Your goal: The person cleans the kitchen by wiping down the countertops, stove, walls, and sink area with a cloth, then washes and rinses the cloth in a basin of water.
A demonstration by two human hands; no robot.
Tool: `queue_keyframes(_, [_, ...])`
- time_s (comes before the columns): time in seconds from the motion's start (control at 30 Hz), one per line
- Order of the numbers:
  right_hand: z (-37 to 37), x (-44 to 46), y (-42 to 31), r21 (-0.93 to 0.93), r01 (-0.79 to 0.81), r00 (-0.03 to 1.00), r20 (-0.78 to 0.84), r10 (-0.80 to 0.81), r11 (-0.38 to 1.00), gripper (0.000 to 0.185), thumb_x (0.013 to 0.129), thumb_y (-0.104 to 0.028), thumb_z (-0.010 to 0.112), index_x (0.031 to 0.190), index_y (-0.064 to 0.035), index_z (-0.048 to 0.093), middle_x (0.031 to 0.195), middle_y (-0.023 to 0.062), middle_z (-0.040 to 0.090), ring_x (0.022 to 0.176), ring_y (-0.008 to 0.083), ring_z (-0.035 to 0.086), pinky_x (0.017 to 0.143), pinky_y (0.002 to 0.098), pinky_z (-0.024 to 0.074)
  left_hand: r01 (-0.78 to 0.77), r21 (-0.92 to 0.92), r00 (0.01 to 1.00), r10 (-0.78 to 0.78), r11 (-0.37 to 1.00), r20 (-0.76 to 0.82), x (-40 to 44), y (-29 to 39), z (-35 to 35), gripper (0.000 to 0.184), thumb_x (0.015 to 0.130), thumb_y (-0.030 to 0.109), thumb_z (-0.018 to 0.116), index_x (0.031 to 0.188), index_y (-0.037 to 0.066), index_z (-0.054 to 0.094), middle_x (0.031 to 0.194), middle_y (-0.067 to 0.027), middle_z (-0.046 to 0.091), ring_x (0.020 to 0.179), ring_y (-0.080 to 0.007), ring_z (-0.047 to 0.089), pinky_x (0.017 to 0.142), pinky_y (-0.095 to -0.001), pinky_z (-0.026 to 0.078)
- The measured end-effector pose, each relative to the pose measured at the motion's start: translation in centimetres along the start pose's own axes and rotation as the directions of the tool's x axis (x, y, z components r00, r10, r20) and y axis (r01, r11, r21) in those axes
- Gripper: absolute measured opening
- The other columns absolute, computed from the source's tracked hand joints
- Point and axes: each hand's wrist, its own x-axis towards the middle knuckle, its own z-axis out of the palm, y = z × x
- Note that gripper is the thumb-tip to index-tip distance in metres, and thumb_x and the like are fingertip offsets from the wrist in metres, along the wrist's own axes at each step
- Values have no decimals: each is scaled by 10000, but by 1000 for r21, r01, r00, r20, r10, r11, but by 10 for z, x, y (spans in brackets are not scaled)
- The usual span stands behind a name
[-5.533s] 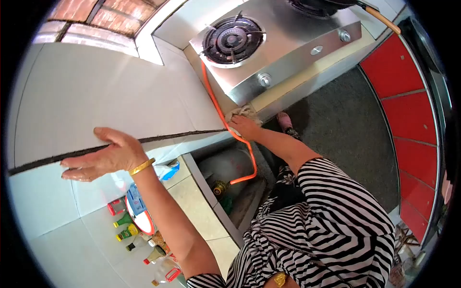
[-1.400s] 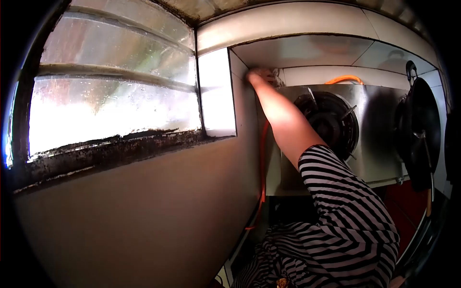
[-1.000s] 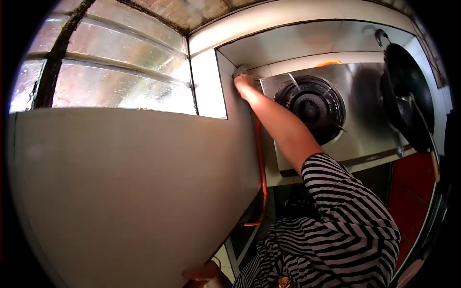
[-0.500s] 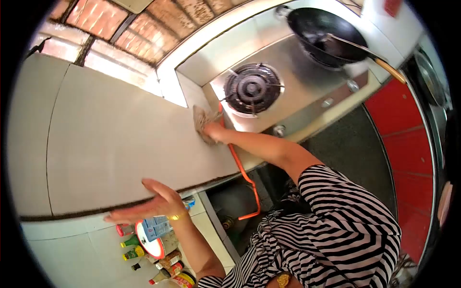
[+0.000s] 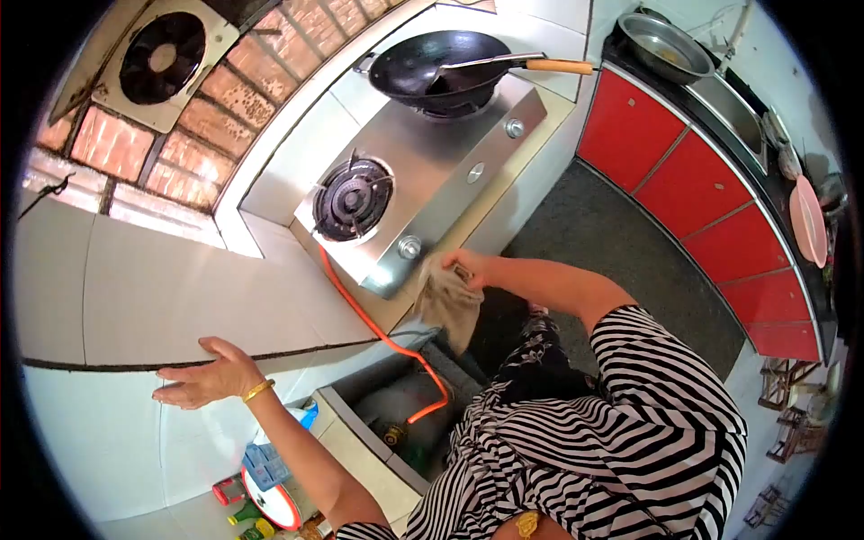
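Note:
A brownish-grey cloth hangs from my right hand, whose fingers are closed on it, at the front edge of the counter beside the gas stove. The near burner and a stove knob lie just beyond that hand. An orange gas hose runs from the stove down past the counter edge, left of the cloth. My left hand is held out over the left counter's edge, fingers spread, holding nothing.
A black wok with a wooden-handled spatula sits on the far burner. Red cabinets line the right side, with a metal basin on top. Below the counter are a gas cylinder and several bottles.
My right hand has lifted the cloth off the countertop and brought it right, past the front edge. My left hand has moved left and slightly down. The view has turned, showing more room at right.

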Motion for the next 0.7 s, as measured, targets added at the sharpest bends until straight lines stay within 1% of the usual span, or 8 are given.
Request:
queue_keyframes(0.1, [-27, 5, -17, 283, 163, 980, -162, -120, 945, 262, 665, -101, 469, 905, -40, 551, 830, 87, 569, 760, 224, 550, 698, 367, 455, -12, -18, 1000, 11, 1000, -29, 0, -4, 3, 744, 717, 344, 518, 1303, 47, 170, 1312, -269, 118, 1209, -418, 146, 878, -561, 197])
queue_keyframes(0.23, [-58, 39, -35, 195, 476, 810, -478, -340, 858, 249, 684, -89, 456, 909, -31, 546, 871, 114, 528, 809, 249, 523, 711, 399, 425, -19, -27, 998, 18, 999, -57, -1, -2, 4, 745, 712, 342, 520, 1299, 37, 179, 1303, -276, 146, 1201, -422, 161, 898, -546, 196])
queue_keyframes(0.27, [-52, 45, -28, -516, 533, 428, -519, -740, 670, 225, 695, -95, 466, 896, -31, 544, 901, 122, 500, 835, 262, 501, 727, 398, 410, -9, -35, 998, 7, 999, -58, -2, -9, 7, 753, 711, 356, 521, 1301, 34, 180, 1304, -279, 155, 1205, -416, 163, 915, -528, 190])
queue_keyframes(0.3, [-49, 48, -20, -961, 204, 73, -176, -982, 187, 202, 705, -101, 477, 883, -30, 542, 931, 129, 472, 861, 276, 479, 742, 396, 394, -28, -36, 998, 26, 999, -55, -1, -12, 8, 753, 711, 356, 521, 1301, 34, 180, 1304, -279, 155, 1205, -416, 163, 915, -528, 190])
queue_keyframes(0.33, [-51, 48, -8, -956, 206, 79, -196, -977, 208, 202, 705, -101, 477, 883, -30, 542, 931, 129, 472, 861, 276, 479, 742, 396, 394, -31, -51, 998, 29, 998, -56, 0, -14, 8, 762, 711, 365, 524, 1301, 29, 178, 1306, -281, 153, 1211, -409, 155, 923, -520, 182])
queue_keyframes(0.5, [-61, 31, 15, -769, -218, 460, 462, -758, -601, 231, 675, -208, 571, 869, -82, 559, 1094, 104, 405, 1076, 288, 359, 793, 466, 357, -88, -24, 995, 87, 996, -39, 2, -15, 5, 756, 744, 384, 524, 1296, 13, 164, 1320, -254, 141, 1225, -378, 142, 924, -502, 189])
queue_keyframes(0.63, [-88, 12, -10, -649, -205, 564, 533, -630, -733, 237, 665, -206, 570, 870, -87, 566, 1153, 97, 363, 1138, 283, 294, 799, 514, 338, -101, -49, 994, 100, 994, -38, 5, -26, 6, 755, 744, 391, 523, 1292, 14, 166, 1317, -229, 185, 1230, -373, 137, 947, -488, 163])
queue_keyframes(0.7, [-107, 5, -57, -777, -255, 707, 256, -659, -576, 214, 680, -157, 539, 876, -73, 561, 1167, 92, 347, 1140, 296, 285, 809, 529, 328, -113, 10, 993, 113, 994, -24, -1, -7, 2, 748, 762, 375, 531, 1288, 2, 153, 1320, -214, 171, 1228, -366, 130, 922, -497, 183])
